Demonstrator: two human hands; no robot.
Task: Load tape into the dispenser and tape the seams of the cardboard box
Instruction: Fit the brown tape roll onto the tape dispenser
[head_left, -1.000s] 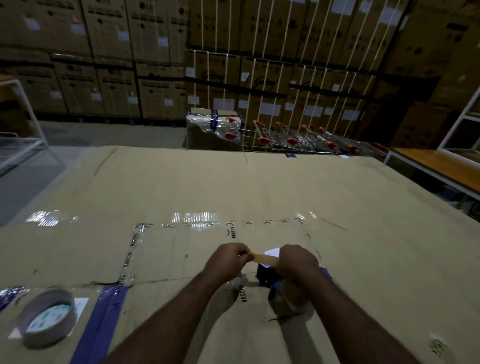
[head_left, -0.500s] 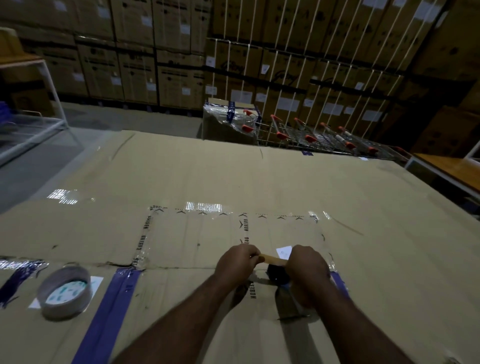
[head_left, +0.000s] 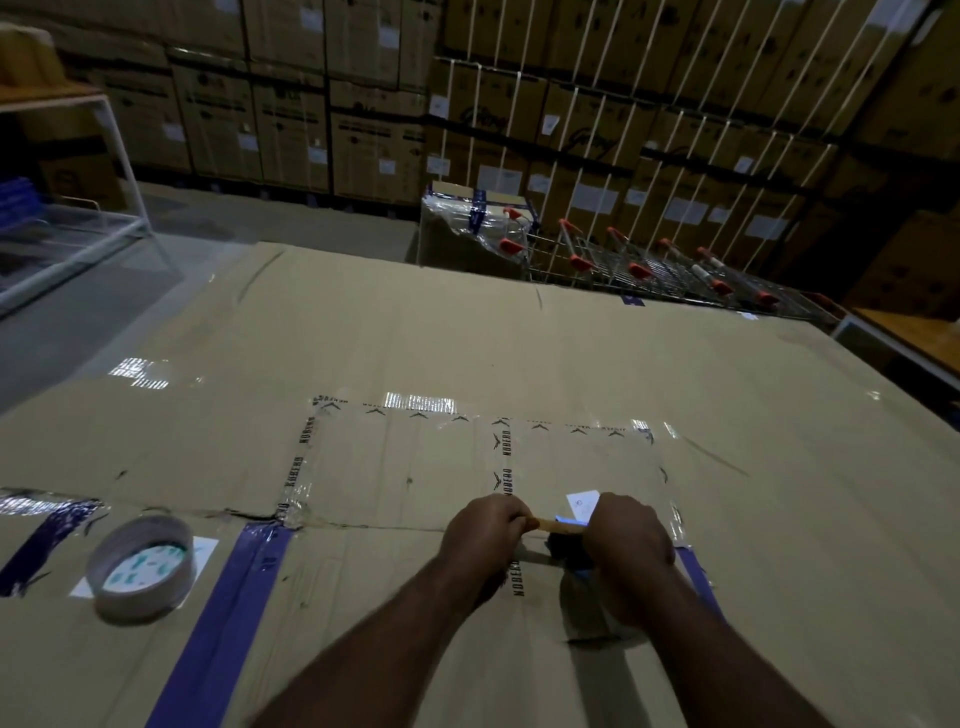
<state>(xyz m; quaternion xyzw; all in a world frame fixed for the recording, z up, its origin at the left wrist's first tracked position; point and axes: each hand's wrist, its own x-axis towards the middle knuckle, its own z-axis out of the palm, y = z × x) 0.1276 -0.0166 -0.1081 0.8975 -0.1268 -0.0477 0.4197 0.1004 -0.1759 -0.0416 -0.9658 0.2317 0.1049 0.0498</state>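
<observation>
A large flat cardboard box (head_left: 467, 353) fills the foreground, with clear printed tape and blue tape along its seams. My right hand (head_left: 626, 551) is closed over a dark tape dispenser (head_left: 563, 548), mostly hidden under the fingers. My left hand (head_left: 483, 535) pinches the end of a tan tape strip (head_left: 550, 525) stretched between both hands, just above the box. A separate roll of tape (head_left: 140, 566) lies flat on the box at the left, apart from both hands.
Strapped cartons are stacked along the back wall. A row of nested shopping trolleys (head_left: 670, 270) and a plastic-wrapped box (head_left: 467, 228) stand beyond the far edge. A white metal rack (head_left: 78, 218) stands left, a wooden-topped table (head_left: 909, 332) right.
The camera has turned to the left, so the roll and hands sit further right in view. Both hands keep the same grip on strip and dispenser, staying close together.
</observation>
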